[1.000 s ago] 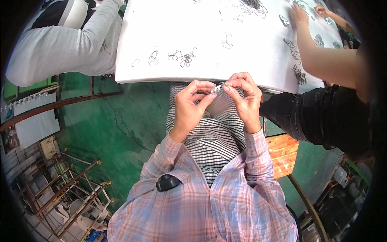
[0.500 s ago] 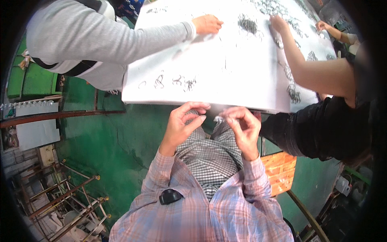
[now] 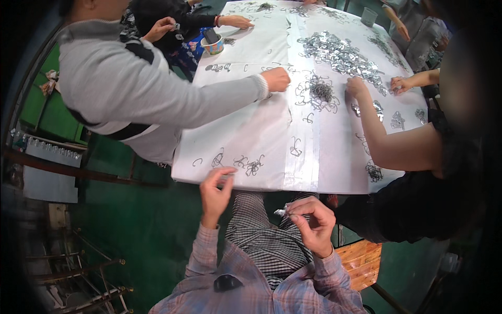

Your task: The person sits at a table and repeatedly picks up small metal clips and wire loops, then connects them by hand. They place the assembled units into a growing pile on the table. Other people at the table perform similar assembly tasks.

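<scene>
White table [image 3: 230,141] up front. Shiny clip [image 3: 281,211] is below its near edge, pinched in the right hand [image 3: 308,222]; probably light, stiff, kinda slick, so grab the sides. Left hand's [image 3: 216,196] loose, nothing visible in it, near wire hooks [image 3: 253,166].

The small piece [image 3: 281,211] at lower centre shines like metal, as does the heap of pieces [image 3: 340,55] at upper right. Thin dark hooks [image 3: 254,167] below centre seem metal wire, though too small to be sure. The table covering [image 3: 230,144] looks smooth; the seat [image 3: 361,261] at lower right is wood.
</scene>
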